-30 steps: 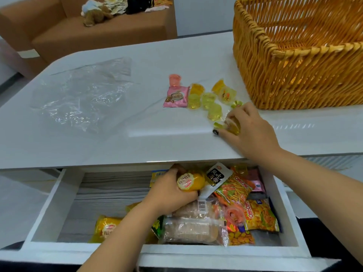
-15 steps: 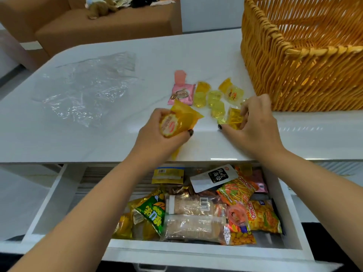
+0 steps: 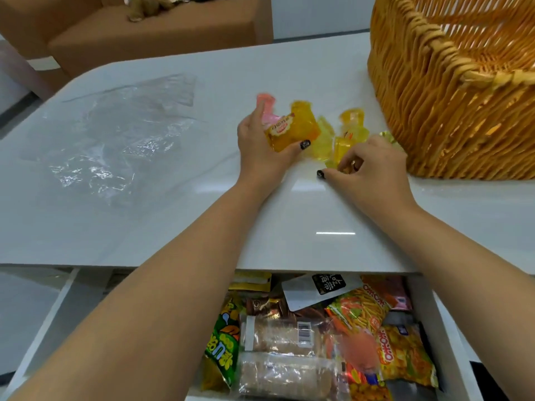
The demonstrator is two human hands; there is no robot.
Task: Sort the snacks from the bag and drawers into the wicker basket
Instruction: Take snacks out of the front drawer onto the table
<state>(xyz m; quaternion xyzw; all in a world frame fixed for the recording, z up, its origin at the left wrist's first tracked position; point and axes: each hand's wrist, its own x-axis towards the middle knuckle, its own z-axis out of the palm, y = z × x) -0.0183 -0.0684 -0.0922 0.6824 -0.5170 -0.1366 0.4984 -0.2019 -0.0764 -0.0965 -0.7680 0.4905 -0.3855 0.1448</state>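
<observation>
My left hand (image 3: 262,149) grips a yellow snack packet (image 3: 292,130) with a red label, held just above the white tabletop (image 3: 202,221). Close to its right, my right hand (image 3: 369,166) curls its fingers around small yellow jelly cups (image 3: 343,147) lying on the table. More jelly cups (image 3: 351,118) and a pink packet (image 3: 267,111) sit behind the hands. The wicker basket (image 3: 440,111) stands at the far right, just beyond my right hand. Below the table edge, the open drawer (image 3: 445,337) holds several snack packets (image 3: 359,314).
A crumpled clear plastic bag (image 3: 115,140) lies on the left of the tabletop. A brown sofa (image 3: 150,33) with a soft toy stands behind the table. The drawer's left half shows bare bottom.
My left hand lifted the yellow packet out of the drawer and carried it forward over the table to the jelly pile. My right hand stayed on the jelly cups.
</observation>
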